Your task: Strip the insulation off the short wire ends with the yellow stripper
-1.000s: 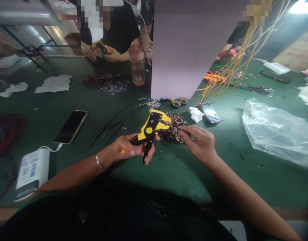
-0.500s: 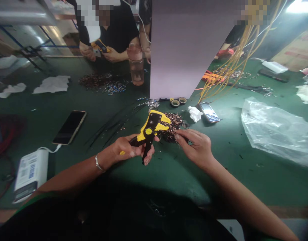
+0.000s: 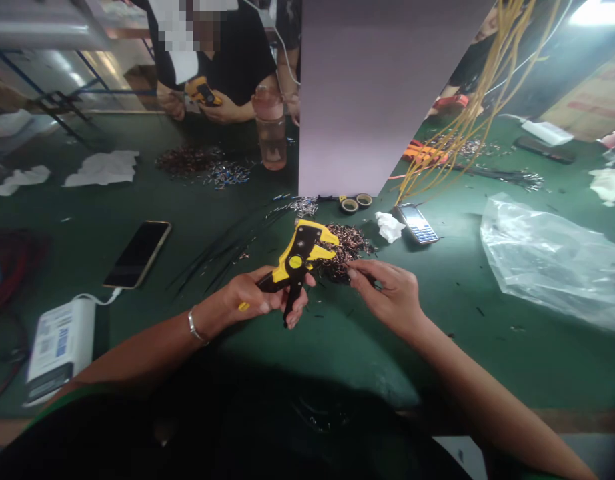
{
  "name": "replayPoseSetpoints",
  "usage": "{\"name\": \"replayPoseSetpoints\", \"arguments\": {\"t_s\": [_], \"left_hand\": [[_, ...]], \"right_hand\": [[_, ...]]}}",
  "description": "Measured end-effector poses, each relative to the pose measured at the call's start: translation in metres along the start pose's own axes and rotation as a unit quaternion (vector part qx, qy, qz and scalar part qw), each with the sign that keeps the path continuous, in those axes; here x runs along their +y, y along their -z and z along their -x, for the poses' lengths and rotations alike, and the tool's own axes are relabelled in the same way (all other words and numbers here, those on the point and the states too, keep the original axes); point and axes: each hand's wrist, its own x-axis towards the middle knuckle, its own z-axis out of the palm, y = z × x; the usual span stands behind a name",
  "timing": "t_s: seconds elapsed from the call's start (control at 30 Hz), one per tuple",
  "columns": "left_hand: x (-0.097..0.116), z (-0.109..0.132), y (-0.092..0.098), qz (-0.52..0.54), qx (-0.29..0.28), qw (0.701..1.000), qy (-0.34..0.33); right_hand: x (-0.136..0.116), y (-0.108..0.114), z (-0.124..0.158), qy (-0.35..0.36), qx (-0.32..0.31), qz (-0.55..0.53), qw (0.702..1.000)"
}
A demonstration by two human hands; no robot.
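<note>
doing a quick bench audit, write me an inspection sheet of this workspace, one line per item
Surface: green tabletop, dark scraps scattered on it
Tools and parts: yellow-and-black wire stripper, nose toward a heap of copper-ended wire pieces
Clutter: smartphone, power bank, keypad phone, crumpled tissue, clear plastic bag, two tape rolls
Hands: left hand grips the wire stripper; right hand at the heap's edge, whether holding a wire unclear
Cables: white charging cable joins power bank and smartphone; yellow wires hang beyond the keypad phone
Surroundings: upright pale panel; co-worker opposite, holding a yellow-and-black tool
</note>
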Motion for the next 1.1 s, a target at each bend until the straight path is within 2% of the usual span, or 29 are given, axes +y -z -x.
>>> {"name": "replayPoseSetpoints", "arguments": {"t_s": [1.1], "left_hand": [[0.0,0.0004,-0.0067,-0.05,0.042,0.998,-0.009]], "right_hand": [[0.0008,0.0022,0.0004,-0.046,-0.014,-0.02,0.999]]}}
